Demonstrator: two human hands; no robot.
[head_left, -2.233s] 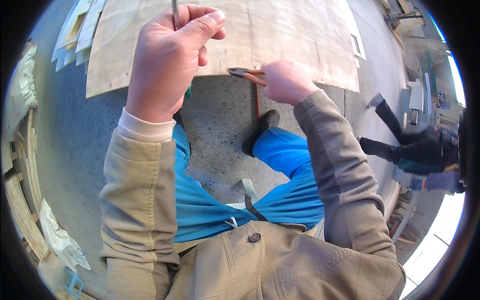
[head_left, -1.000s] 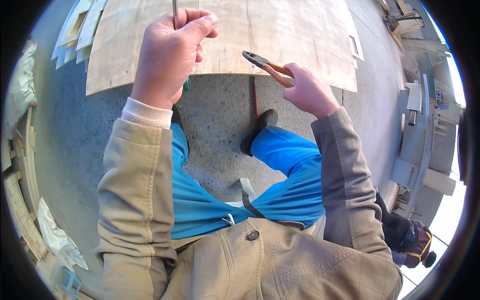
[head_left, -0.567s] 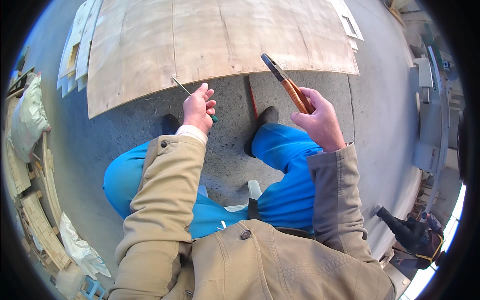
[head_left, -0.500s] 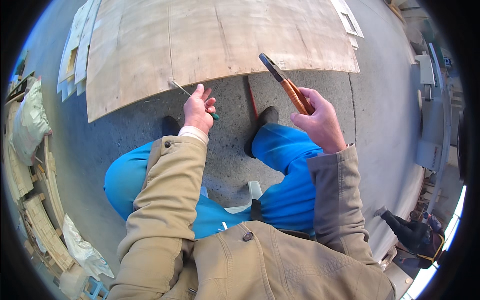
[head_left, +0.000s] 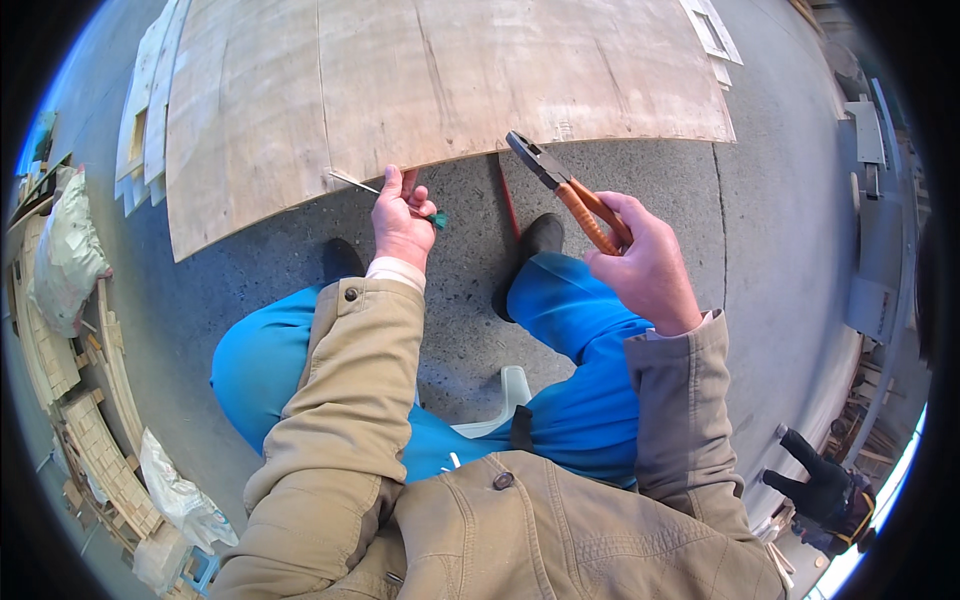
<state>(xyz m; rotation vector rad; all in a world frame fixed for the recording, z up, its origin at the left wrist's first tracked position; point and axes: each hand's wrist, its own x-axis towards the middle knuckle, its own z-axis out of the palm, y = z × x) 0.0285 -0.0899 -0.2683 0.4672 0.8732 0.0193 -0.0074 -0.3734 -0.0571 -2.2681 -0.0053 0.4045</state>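
My left hand [head_left: 404, 222] is closed round a screwdriver [head_left: 354, 182] with a thin metal shaft. Its shaft points up and left over the edge of a large plywood sheet [head_left: 440, 75], and the green handle end shows beyond my fingers. In my right hand [head_left: 648, 258] is a pair of pliers [head_left: 566, 190] with orange-brown handles and dark jaws. The jaws point up and left, just in front of the board's near edge. Whether the handles are squeezed fully together I cannot tell; a gap shows between them.
Beneath the plywood edge a thin red bar [head_left: 507, 195] lies near my right shoe [head_left: 541, 236]. Other boards [head_left: 150, 110] stick out at the left. Wood pieces and a white sack [head_left: 70, 255] line the far left. Another person [head_left: 825, 490] stands at the lower right.
The screwdriver's shaft has turned flatter, and its handle end shows more beyond my left hand. The pliers' jaws have dropped a little and shifted left. The other person's legs have moved apart.
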